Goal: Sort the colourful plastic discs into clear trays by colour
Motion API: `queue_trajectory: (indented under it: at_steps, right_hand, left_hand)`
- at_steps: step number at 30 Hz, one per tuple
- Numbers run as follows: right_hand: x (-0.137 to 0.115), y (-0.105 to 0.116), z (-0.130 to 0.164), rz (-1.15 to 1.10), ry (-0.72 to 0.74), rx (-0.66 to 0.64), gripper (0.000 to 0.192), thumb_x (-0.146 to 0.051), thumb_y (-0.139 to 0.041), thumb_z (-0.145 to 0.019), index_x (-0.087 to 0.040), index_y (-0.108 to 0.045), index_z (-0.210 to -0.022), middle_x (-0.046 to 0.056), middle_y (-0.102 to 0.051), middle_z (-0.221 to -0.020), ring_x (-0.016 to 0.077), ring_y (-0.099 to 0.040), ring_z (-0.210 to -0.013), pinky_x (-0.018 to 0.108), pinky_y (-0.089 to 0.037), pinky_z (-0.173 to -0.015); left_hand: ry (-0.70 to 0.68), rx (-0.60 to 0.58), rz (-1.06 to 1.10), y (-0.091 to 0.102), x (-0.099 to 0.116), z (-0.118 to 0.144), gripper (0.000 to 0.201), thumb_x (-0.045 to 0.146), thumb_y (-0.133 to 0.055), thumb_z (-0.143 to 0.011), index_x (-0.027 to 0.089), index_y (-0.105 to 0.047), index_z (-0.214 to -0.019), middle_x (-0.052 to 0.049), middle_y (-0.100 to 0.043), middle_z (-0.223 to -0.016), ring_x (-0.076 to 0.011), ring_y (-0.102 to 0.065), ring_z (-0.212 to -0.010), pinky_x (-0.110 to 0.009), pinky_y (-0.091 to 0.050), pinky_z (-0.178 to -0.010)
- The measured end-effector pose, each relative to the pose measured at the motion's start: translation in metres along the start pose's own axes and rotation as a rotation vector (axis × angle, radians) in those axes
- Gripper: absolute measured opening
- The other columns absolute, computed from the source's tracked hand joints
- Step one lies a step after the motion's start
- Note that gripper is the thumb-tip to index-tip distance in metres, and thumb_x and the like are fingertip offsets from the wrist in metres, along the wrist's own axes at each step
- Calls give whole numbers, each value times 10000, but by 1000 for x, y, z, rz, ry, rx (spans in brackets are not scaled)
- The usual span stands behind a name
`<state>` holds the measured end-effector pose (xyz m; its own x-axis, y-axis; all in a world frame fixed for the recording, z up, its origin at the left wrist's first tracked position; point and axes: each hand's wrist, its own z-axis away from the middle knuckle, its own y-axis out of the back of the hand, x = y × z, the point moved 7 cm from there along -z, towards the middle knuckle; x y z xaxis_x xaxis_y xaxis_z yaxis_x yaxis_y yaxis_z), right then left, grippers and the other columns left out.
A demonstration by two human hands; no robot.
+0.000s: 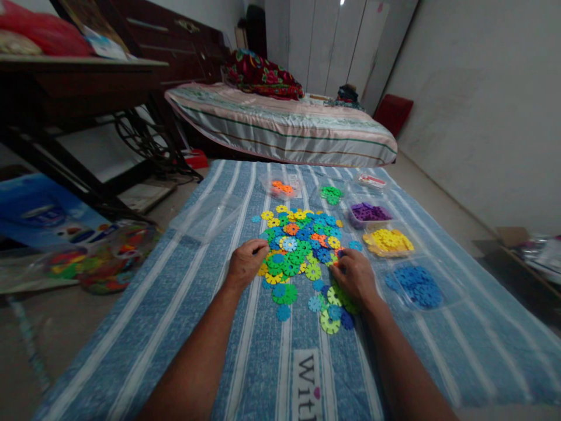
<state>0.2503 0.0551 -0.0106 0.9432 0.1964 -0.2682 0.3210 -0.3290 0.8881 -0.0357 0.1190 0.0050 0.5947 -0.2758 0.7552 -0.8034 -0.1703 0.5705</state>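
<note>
A pile of notched plastic discs in green, blue, yellow and orange lies mid-table. My left hand is at the pile's left edge, its fingers curled and thumb against the forefinger; what they hold, if anything, is hidden. On the right side of the pile, my right hand bends its fingers down among the discs, close to an orange one. Whatever its fingertips grip cannot be made out. Under and beside that hand lie several lime and blue discs. Clear tubs hold sorted purple discs, yellow discs and blue discs.
At the table's far side are clear containers with orange discs and green discs. A transparent lid or tray lies left on the striped cloth. Beyond stands a bed; a sewing-machine table is at left.
</note>
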Motion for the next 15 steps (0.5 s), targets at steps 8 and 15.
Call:
queue_trajectory:
  at_steps: [8,15]
  right_hand:
    - [0,2,0,-7,-7,-6,243,-359,-608,-832,-197,-637,-653,98,-644,-990,229,-571,-956,348,-420,-851]
    - [-2,6,-4,-47,7,50,173,-343,-575,-852,-193,-656,-876,94,-647,-991,220,-564,-918,329,-412,-817]
  left_hand:
    - [-4,9,6,0,-2,0,226,347,-541,-785,204,-712,-822,-27,-740,-956,-191,-668,-919,-304,-510,-919]
    - [-11,5,6,-1,-2,-1,229,345,-538,-784,199,-711,-818,-36,-739,-946,-197,-671,-910,-312,-515,-913]
